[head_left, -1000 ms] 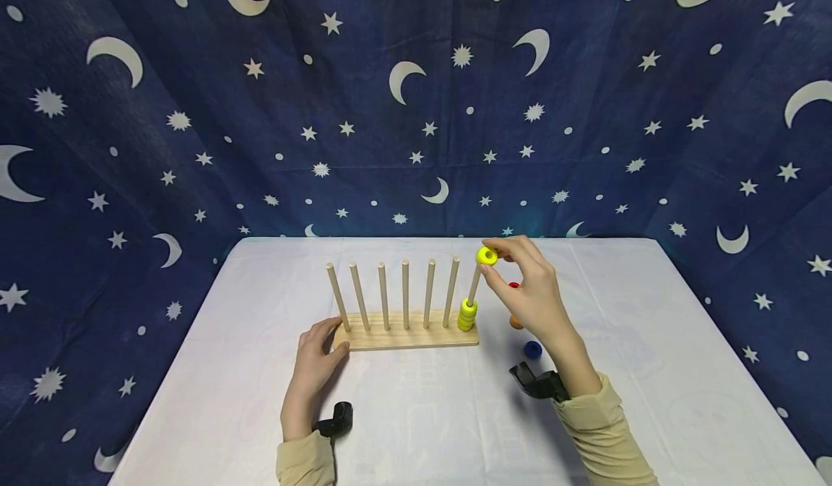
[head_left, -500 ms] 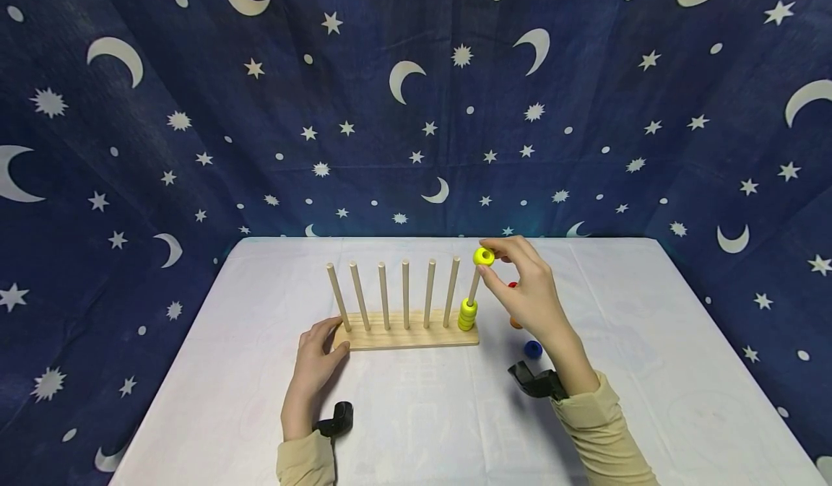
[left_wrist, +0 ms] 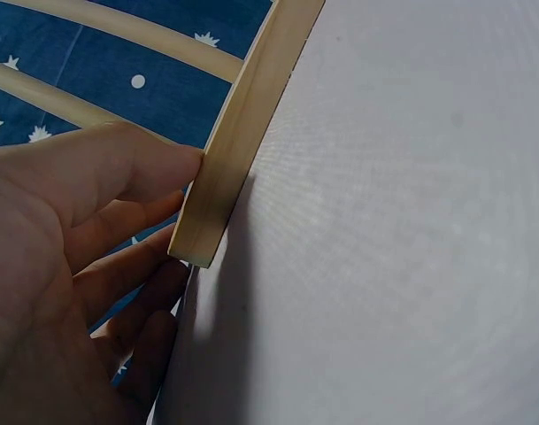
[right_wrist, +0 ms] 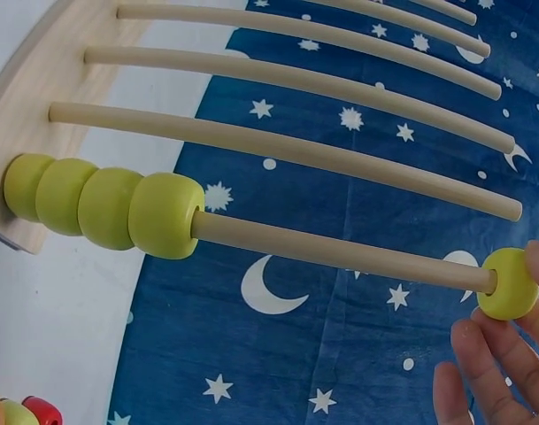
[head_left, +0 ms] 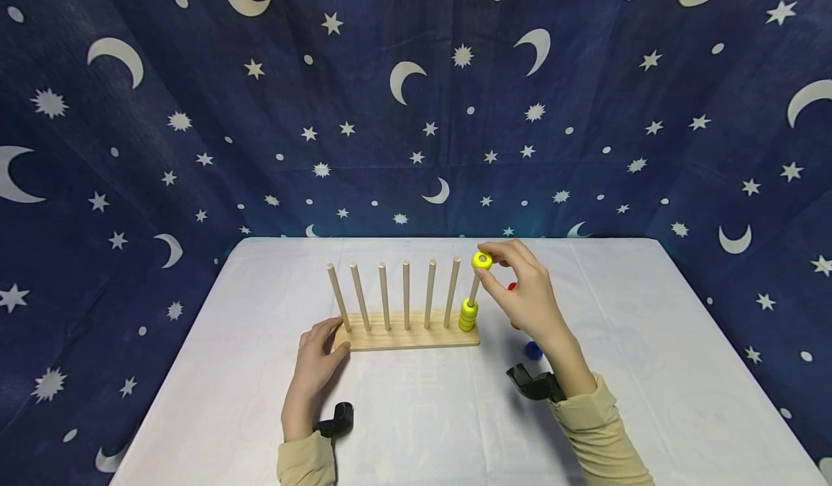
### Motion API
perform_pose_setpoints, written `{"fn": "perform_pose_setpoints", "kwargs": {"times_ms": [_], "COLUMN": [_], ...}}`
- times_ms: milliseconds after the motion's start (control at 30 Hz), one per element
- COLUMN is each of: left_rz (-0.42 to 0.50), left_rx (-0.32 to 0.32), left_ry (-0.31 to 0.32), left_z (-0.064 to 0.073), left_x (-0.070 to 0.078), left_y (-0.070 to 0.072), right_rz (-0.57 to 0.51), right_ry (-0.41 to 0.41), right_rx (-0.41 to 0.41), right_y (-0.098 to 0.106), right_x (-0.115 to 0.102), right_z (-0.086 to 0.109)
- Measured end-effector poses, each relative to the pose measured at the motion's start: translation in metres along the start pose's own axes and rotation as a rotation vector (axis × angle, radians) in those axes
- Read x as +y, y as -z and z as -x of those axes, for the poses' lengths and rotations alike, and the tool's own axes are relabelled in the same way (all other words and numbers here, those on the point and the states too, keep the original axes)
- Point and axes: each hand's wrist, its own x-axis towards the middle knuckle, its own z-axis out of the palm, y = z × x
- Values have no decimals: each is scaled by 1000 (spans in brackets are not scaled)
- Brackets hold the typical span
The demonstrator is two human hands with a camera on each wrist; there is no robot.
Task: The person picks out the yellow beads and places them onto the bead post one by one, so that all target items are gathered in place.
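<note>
A wooden peg rack [head_left: 403, 338] with a row of upright pegs stands on the white-covered table. Several yellow beads [right_wrist: 110, 202] are stacked at the foot of its rightmost peg. My right hand [head_left: 529, 291] pinches another yellow bead [head_left: 482, 260] between thumb and fingers, at the top of that same peg. In the right wrist view the peg's tip sits in the hole of this held bead. My left hand [head_left: 317, 356] grips the left end of the rack's base, thumb on the front edge [left_wrist: 207, 190] and fingers behind.
Right of the rack lie a blue bead [head_left: 534, 350] and a red bead [head_left: 512, 285], partly behind the right hand. Orange, yellow-green and red beads [right_wrist: 41, 410] show at the right wrist view's corner. A dark starry cloth [head_left: 416, 146] hangs behind the table.
My right hand has shifted slightly left with the yellow bead, from beside the peg's top onto its tip. The left hand and the rack have stayed in place.
</note>
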Motion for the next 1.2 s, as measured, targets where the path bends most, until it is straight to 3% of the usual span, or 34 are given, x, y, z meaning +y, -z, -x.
{"fn": "perform_pose_setpoints", "kwargs": {"times_ms": [333, 633, 900, 1200], "left_rz": [0, 7, 6, 7], "left_rx": [14, -17, 0, -2], "left_ry": [-11, 14, -2, -1], "left_z": [0, 0, 1, 2], "left_x": [-1, -1, 0, 2], "left_y": [0, 1, 1, 2], "right_rz": [-10, -41, -33, -45], "right_ry": [-21, -17, -49, -29], "right_rx": [8, 31, 46, 100], "right_y": [0, 0, -1, 0], "right_x": [3, 6, 10, 24], "right_z": [3, 10, 24, 39]}}
